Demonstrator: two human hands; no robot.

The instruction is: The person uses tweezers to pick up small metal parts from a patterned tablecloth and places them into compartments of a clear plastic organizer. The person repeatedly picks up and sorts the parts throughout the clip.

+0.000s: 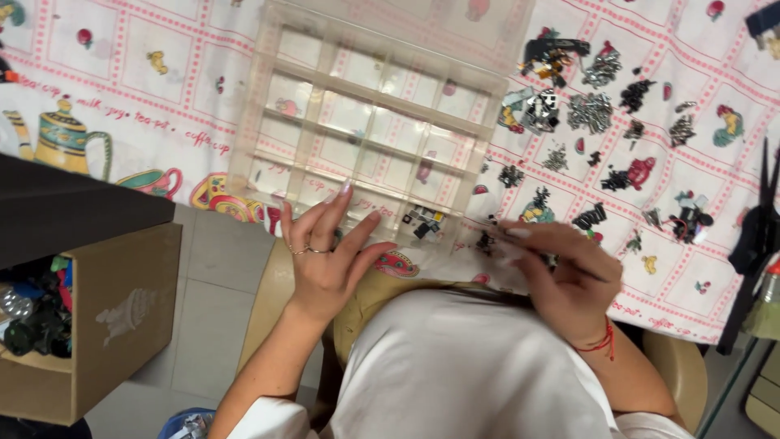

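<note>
A clear divided box (370, 122) lies at upper centre of the frame on a printed cloth (122, 65) with red grid lines and teapot and cup drawings. Its compartments run in rows; nearly all show only the cloth through the clear bottom. One compartment in the nearest row, right of centre, holds a few small dark and light pieces (422, 221).

The left hand (329, 256) sits at the box's near edge, at centre frame. It is open, fingers spread, with the fingertips resting on the near rim and the front compartments; it grips nothing. Rings show on two fingers.

The right hand (561, 276) is right of centre, just beside the box's near right corner. Its fingers are curled and pinched together over small dark bits (487, 240) on the cloth; the blur hides whether a bit is actually held. A red cord circles the wrist.

To the right of the box, in the upper right of the frame, small dark and silvery parts lie sorted in little heaps (593, 110) across the cloth squares.

At lower left a cardboard box (122, 325) stands on the tiled floor, open at the side, with dark and coloured odds inside (36, 313).
</note>
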